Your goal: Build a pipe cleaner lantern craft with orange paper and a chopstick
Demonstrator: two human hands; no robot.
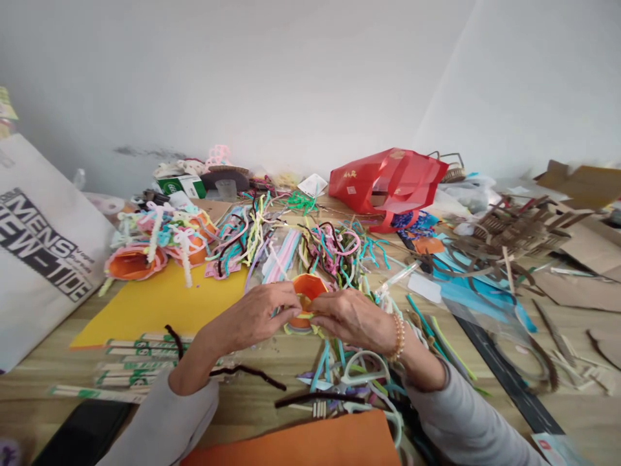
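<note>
Both hands meet at the middle of the wooden table point(252, 401) around a small orange paper cup point(306, 287). My left hand point(257, 317) has its fingers curled against the cup's left side. My right hand point(350, 317), with a bead bracelet on the wrist, pinches the cup's right edge. The cup's open mouth faces up and away from me. A pastel pipe cleaner ring point(299, 327) sits round its base. Loose pipe cleaners point(334, 249) lie in a heap just behind the cup.
A yellow sheet point(160, 304) lies to the left, with finished orange cups point(133, 262) behind it. An orange sheet point(301, 446) is at the near edge. White scissors point(369, 375), a red bag point(388, 181), cardboard scraps point(514, 233) and a white tote bag point(39, 252) surround the work spot.
</note>
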